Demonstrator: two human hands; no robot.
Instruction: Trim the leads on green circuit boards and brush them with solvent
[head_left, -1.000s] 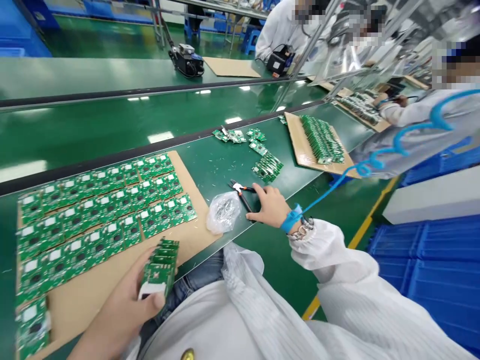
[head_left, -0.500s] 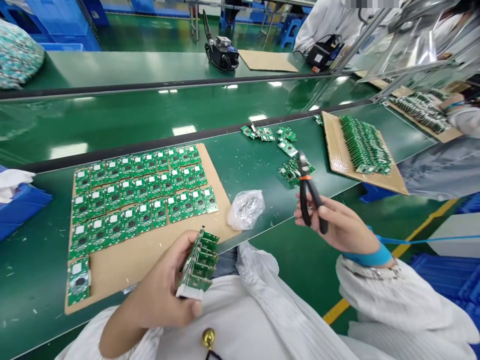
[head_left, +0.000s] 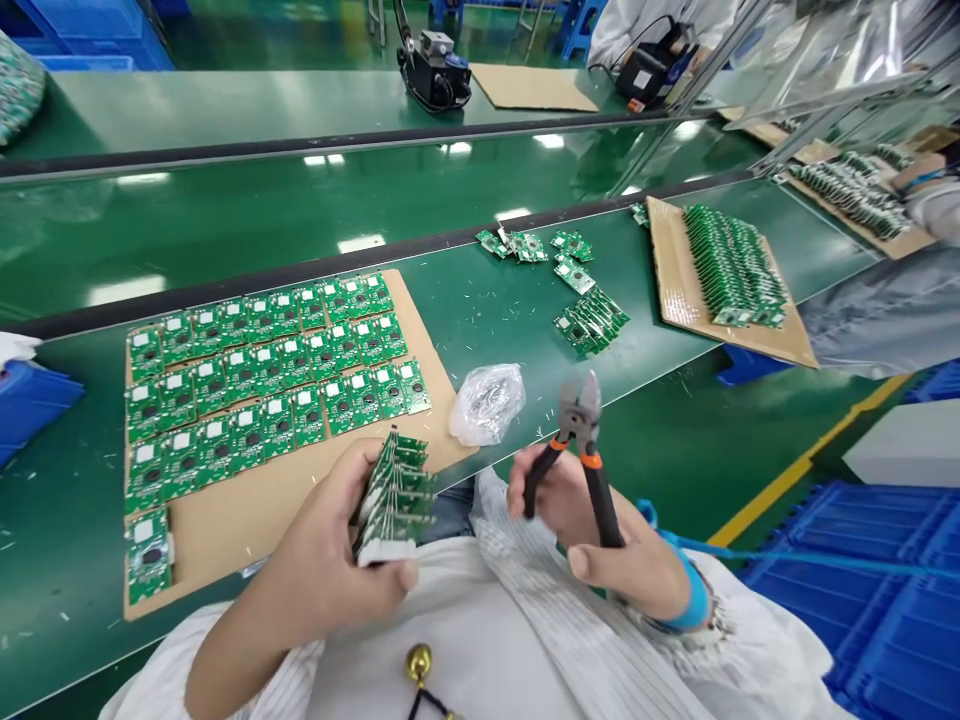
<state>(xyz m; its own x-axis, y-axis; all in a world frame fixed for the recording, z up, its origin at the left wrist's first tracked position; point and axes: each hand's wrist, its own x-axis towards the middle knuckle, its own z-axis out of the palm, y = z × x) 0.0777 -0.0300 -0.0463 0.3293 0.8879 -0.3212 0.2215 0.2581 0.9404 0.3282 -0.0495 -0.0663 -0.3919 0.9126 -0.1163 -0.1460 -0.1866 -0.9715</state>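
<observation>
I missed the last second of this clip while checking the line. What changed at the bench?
The right hand has lifted the orange-handled side cutters off the bench and now grips them upright, jaws pointing up. The left hand keeps hold of its stack of green circuit boards. The boards on the cardboard sheet and the plastic bag stayed put.

Electronics factory: green assembly benches (head_left: 465,325), circuit boards (head_left: 266,385).

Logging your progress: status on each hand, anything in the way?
Left hand gripping stack of green circuit boards. Right hand holding orange-handled side cutters, jaws up. Plastic bag on the bench ahead, apart from both hands.
</observation>
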